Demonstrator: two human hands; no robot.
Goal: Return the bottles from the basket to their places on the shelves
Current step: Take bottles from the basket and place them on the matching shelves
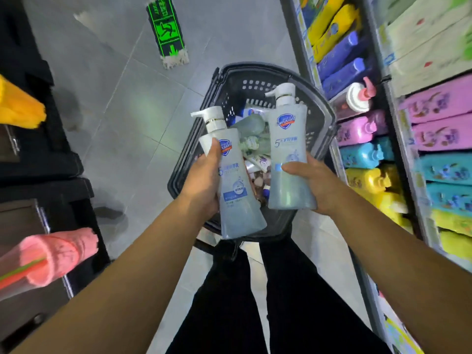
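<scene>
My left hand (204,182) grips a pale blue pump bottle (236,195) with a white pump top, tilted slightly left. My right hand (310,185) holds a matching pale blue pump bottle (290,154), upright. Both bottles are held above a black plastic basket (255,77) that stands on the floor in front of me. Inside the basket lie several more bottles and tubes (252,146), partly hidden behind the two held ones. The shelves (398,149) run along my right side.
The right shelves hold rows of yellow, blue, pink (360,130), teal and yellow bottles and coloured packs (441,100). A dark rack (38,154) with orange and pink cloths stands at the left. A green exit sign sticker (167,29) marks the grey tile floor.
</scene>
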